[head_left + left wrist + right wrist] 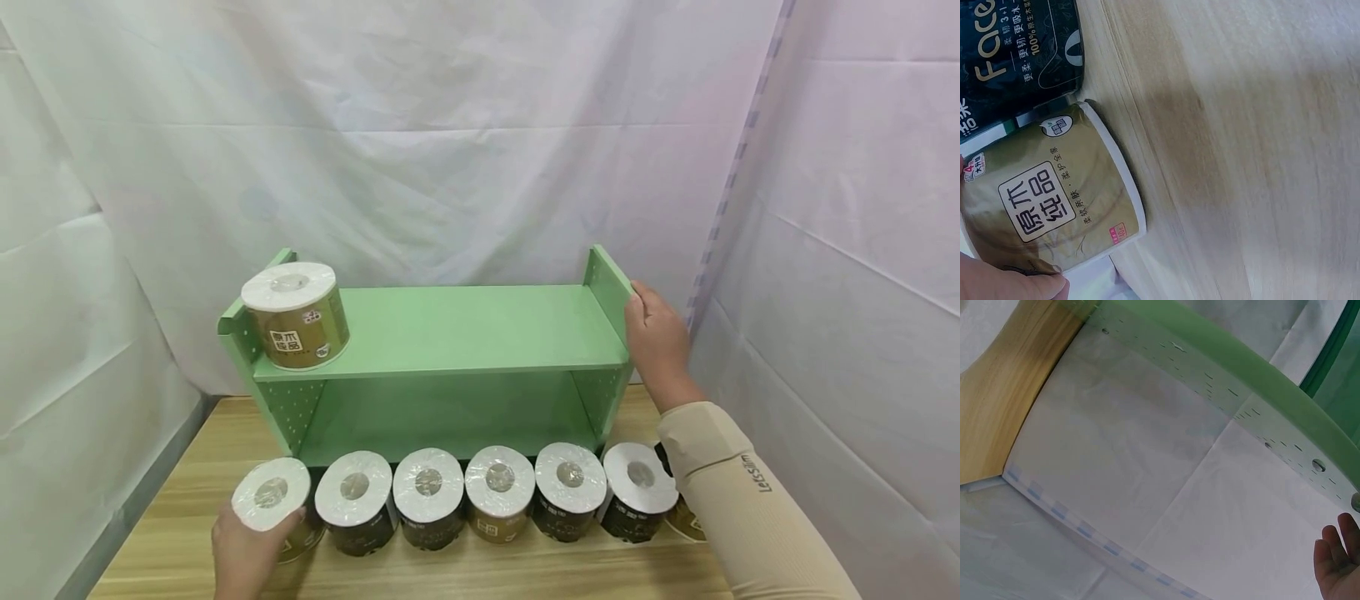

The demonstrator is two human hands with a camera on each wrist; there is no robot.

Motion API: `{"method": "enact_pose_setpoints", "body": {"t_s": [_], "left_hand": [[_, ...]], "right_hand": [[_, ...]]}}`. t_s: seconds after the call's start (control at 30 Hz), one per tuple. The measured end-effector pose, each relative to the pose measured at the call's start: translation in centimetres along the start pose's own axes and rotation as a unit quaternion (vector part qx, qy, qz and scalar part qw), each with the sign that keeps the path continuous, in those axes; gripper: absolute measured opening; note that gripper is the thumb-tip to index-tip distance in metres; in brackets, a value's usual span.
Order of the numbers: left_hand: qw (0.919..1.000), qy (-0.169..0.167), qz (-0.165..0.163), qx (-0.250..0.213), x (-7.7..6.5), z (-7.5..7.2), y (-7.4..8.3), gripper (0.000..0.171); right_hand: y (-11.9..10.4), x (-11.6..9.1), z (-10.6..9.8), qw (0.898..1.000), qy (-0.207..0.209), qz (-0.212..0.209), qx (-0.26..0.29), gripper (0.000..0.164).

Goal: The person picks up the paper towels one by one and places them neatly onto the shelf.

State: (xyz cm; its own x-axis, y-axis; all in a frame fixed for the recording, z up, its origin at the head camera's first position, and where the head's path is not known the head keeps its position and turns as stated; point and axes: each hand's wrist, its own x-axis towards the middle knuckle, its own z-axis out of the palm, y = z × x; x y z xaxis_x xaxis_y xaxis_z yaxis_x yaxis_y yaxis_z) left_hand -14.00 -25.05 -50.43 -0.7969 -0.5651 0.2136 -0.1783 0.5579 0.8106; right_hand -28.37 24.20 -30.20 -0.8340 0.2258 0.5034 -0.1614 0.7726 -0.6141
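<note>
My left hand (246, 552) holds a gold-wrapped toilet paper roll (288, 479) at the left end of a row on the table. In the left wrist view, the thumb (1016, 284) presses against that roll's gold side and a fingertip shows at its other edge. At the right, my right hand (660, 342) grips the side panel (611, 292) of a green shelf (465, 329). The right wrist view shows only some of its fingers, near the panel's edge. Another gold toilet paper roll (300, 337) stands upright on the shelf's upper board, at the left end.
Black-wrapped rolls (362, 533) and another gold roll (498, 529) stand in the row before the shelf. One more gold roll (686, 521) is partly hidden by my right sleeve (742, 492). White cloth (450, 167) hangs behind the wooden table (187, 492).
</note>
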Motion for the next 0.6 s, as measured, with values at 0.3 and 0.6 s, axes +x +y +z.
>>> {"method": "enact_pose_setpoints", "body": {"t_s": [0.3,0.6], "left_hand": [[0.9993,-0.018,-0.030,0.011,-0.2,-0.4,0.2,0.090],[0.9991,-0.017,-0.035,0.015,-0.2,-1.2,0.3,0.090]], "right_hand": [[-0.1,0.1,0.0,1.000,-0.005,-0.009,-0.001,0.053],[0.1,0.1,-0.1,1.000,-0.009,-0.003,-0.008,0.055]]}}
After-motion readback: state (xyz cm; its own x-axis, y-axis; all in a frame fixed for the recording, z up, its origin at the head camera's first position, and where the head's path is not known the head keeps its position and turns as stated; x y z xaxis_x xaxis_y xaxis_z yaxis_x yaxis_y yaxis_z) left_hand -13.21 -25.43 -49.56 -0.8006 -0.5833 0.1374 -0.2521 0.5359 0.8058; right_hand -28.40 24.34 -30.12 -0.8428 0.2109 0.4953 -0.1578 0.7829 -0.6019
